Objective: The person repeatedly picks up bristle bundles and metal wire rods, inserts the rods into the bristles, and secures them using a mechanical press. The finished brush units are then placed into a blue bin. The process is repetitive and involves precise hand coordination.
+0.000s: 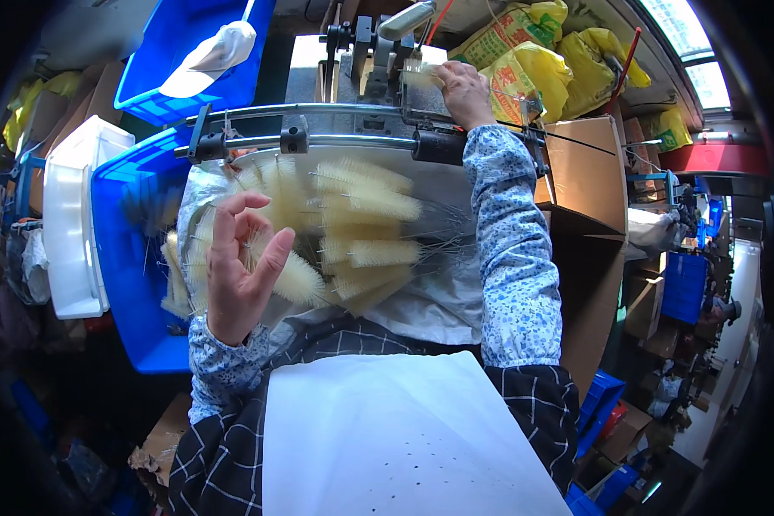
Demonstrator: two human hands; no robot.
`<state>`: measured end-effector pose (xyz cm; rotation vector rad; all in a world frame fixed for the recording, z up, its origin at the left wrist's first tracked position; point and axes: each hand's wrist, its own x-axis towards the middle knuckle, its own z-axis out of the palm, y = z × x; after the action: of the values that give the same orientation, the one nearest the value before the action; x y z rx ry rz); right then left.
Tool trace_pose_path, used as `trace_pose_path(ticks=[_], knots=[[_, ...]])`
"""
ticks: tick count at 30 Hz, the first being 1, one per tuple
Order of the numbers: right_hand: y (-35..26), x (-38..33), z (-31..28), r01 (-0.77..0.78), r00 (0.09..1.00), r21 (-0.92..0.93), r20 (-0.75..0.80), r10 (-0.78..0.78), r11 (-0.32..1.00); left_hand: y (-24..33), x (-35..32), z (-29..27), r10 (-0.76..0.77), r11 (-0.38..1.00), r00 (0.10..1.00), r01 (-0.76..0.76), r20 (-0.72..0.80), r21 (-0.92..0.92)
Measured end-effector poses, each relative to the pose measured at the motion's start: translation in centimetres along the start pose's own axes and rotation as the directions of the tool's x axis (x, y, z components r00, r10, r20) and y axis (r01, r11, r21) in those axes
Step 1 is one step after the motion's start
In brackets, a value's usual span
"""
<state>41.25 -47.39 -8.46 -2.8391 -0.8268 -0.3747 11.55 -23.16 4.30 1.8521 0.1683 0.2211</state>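
My right hand point(462, 89) reaches far forward and holds a pale bristle brush point(419, 76) against the metal machine point(365, 52) at the top middle. My left hand point(238, 267) hovers over a heap of cream bottle brushes with wire stems point(365, 225), its thumb and forefinger curled together and the other fingers spread; nothing shows in it. The brushes lie on a clear plastic sheet inside a blue bin point(129, 258). Two curved metal rails point(318, 125) cross in front of the machine.
A second blue crate point(159, 73) holding a white cap stands at the top left, next to a white tub point(69, 224). Yellow sacks point(533, 60) and cardboard boxes point(585, 172) fill the right. A white apron panel point(396, 439) covers my lap.
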Motion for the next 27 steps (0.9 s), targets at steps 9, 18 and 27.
trace_pose_path(ticks=[9,18,27], knots=[[1.6,-4.4,-2.3,-0.282,0.957,-0.138,-0.112,0.268,0.949,-0.3,-0.3,-0.7,0.004,0.999,1.0,-0.003,-0.013,0.033],[2.0,-5.1,-1.4,-0.299,0.931,0.25,-0.134,0.338,0.921,0.2,-0.2,-0.1,0.019,1.0,1.0,-0.019,0.012,0.022],[-0.3,-4.0,-1.1,-0.296,0.933,0.263,-0.128,0.337,0.918,0.8,-0.7,-1.3,0.02,0.999,1.0,-0.021,0.022,0.031]])
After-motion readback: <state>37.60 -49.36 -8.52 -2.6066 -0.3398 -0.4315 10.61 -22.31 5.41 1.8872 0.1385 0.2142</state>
